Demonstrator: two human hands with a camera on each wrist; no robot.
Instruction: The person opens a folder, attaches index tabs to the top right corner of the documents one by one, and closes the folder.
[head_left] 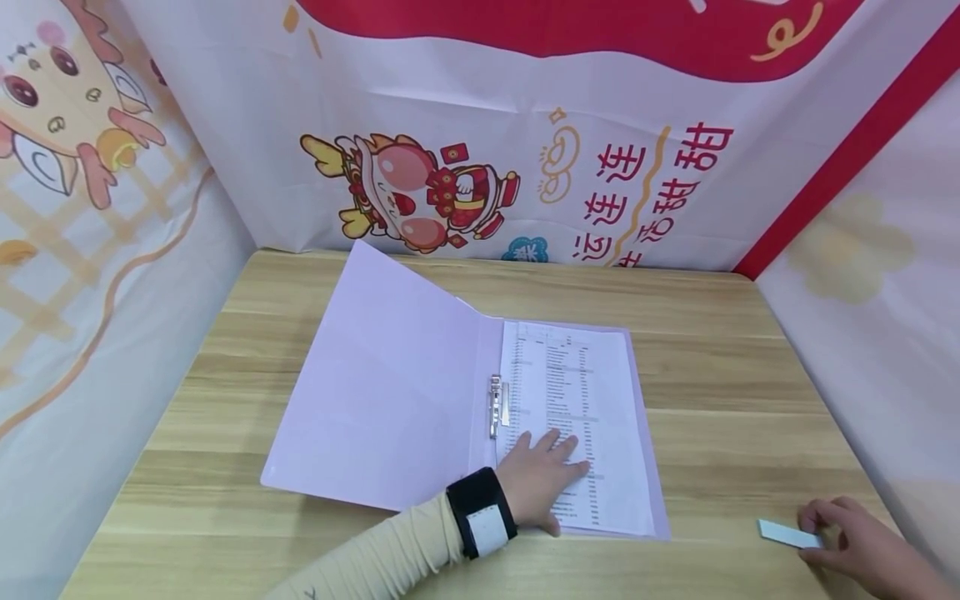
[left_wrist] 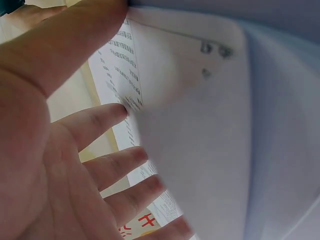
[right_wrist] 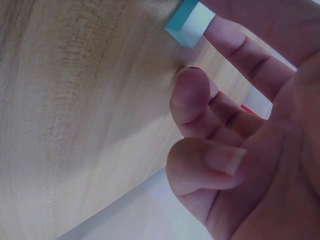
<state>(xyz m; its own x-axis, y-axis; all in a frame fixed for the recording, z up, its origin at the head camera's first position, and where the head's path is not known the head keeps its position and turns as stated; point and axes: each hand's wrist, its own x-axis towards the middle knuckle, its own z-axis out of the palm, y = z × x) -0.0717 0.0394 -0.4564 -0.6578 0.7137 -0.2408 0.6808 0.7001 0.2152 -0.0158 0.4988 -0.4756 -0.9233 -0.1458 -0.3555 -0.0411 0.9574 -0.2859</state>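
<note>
A pale purple folder (head_left: 390,375) lies open on the table, its cover spread to the left. Printed sheets (head_left: 600,417) lie on its right side, beside a metal clip (head_left: 495,407) near the spine. My left hand (head_left: 542,479) rests on the lower part of the sheets, fingers spread and straight. In the left wrist view, the paper (left_wrist: 200,125) fills the area past the left fingertips. Off to the right, my right hand (head_left: 858,537) pinches one end of a narrow pale-teal block (head_left: 783,533). In the right wrist view the block (right_wrist: 192,25) shows a teal face and a whitish side.
The wood-grain table (head_left: 712,375) is bounded by a printed cloth wall (head_left: 262,100) behind and cloth sides at left and right. The folder's cover is raised off the table at its front-left edge.
</note>
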